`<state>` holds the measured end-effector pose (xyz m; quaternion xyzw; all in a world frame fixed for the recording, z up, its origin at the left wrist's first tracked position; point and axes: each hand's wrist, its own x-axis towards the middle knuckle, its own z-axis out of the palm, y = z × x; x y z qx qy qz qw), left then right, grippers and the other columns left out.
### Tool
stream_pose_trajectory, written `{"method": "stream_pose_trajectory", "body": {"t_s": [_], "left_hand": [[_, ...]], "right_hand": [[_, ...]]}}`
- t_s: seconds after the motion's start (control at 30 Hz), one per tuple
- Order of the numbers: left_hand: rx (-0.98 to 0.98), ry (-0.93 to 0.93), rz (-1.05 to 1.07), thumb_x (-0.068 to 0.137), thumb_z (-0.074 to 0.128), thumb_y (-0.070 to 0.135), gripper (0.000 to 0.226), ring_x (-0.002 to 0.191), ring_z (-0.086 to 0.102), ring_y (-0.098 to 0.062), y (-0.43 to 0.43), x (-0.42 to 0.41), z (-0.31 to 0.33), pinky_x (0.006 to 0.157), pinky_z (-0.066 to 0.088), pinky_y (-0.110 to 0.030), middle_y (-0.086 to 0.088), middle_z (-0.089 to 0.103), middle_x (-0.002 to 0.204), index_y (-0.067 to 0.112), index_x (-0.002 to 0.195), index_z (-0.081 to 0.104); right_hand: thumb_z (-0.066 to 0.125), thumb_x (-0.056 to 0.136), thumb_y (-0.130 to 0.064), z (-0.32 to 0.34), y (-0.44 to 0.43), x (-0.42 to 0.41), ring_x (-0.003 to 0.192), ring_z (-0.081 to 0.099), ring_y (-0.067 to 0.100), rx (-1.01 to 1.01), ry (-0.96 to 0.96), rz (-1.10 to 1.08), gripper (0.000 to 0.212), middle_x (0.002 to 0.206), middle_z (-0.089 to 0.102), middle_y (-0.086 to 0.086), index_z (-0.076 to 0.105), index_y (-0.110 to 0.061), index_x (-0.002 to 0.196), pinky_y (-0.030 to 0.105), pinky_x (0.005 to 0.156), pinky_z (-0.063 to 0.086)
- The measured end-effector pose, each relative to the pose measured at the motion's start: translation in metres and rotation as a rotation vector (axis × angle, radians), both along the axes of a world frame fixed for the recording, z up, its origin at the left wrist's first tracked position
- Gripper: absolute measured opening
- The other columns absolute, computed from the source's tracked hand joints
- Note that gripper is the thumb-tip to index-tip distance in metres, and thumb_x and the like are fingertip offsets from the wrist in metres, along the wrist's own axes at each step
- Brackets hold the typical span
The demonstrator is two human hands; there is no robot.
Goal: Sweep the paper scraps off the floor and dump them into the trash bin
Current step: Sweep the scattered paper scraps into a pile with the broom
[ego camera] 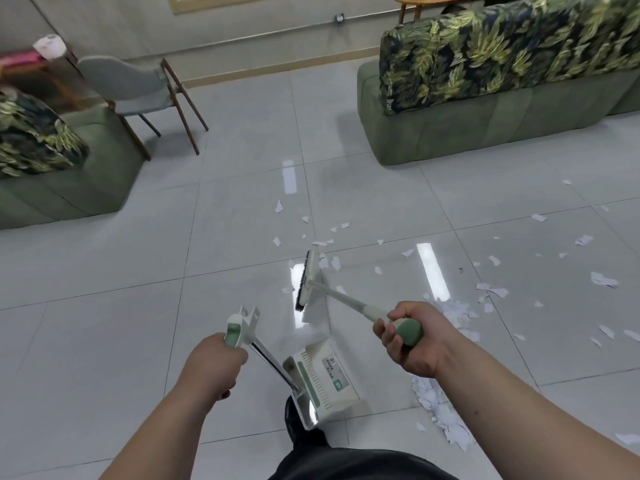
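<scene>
White paper scraps [491,292] lie scattered over the grey tiled floor to the right, with a denser heap [440,410] under my right forearm. My right hand [412,341] grips the green end of a white broom handle; the broom head [306,280] with its black bristles rests on the floor ahead, among a few scraps. My left hand [216,362] grips the green handle top of a white dustpan [323,377], which stands on the floor in front of my shoe. No trash bin is in view.
A green sofa with a leaf-print cover [485,98] stands at the back right. A second green seat [52,161] is at the left, with a grey chair [138,88] on wooden legs behind it. My black shoe [304,434] stands below the dustpan.
</scene>
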<state>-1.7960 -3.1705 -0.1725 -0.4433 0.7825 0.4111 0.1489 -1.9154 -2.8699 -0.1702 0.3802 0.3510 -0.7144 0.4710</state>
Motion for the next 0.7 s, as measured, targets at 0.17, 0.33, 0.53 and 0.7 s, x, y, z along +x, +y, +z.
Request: {"method": "stream_pose_trajectory", "body": {"t_s": [0.17,0.33,0.53,0.7], "left_hand": [[0.020,-0.007,0.026,0.081,0.050,0.002,0.009,0.053,0.038,-0.022,-0.064,-0.021,0.001,0.048,0.034,-0.027,-0.010,0.045,0.069,0.011,0.078,0.047],[0.028,-0.010,0.051,0.079,0.049,0.003,0.010,0.051,0.037,-0.022,-0.128,-0.046,-0.006,0.047,0.034,-0.027,-0.009,0.045,0.069,0.012,0.077,0.044],[-0.027,-0.058,-0.054,0.076,0.047,0.006,0.006,0.057,0.040,-0.026,-0.182,-0.076,-0.021,0.049,0.037,-0.029,-0.007,0.047,0.066,0.012,0.077,0.046],[-0.095,-0.091,-0.222,0.080,0.048,0.008,0.005,0.059,0.047,-0.026,-0.197,-0.104,-0.024,0.053,0.041,-0.030,-0.007,0.054,0.071,0.011,0.080,0.052]], "right_hand": [[0.054,0.066,-0.004,-0.013,-0.102,-0.046,0.042,0.052,0.014,0.044,0.009,0.131,0.047,0.073,0.060,0.008,0.056,0.000,0.112,0.018,0.033,0.040],[0.054,0.066,-0.003,-0.032,-0.176,-0.089,0.040,0.052,0.014,0.100,-0.029,0.161,0.043,0.073,0.060,0.009,0.056,0.001,0.108,0.018,0.032,0.039],[0.052,0.071,-0.002,-0.045,-0.210,-0.110,0.041,0.050,0.014,0.190,-0.111,0.014,0.033,0.074,0.059,0.012,0.058,0.004,0.103,0.017,0.033,0.040],[0.056,0.075,-0.002,-0.034,-0.196,-0.117,0.045,0.049,0.014,0.207,-0.198,-0.228,0.028,0.077,0.060,0.016,0.059,0.004,0.102,0.017,0.034,0.041]]}}
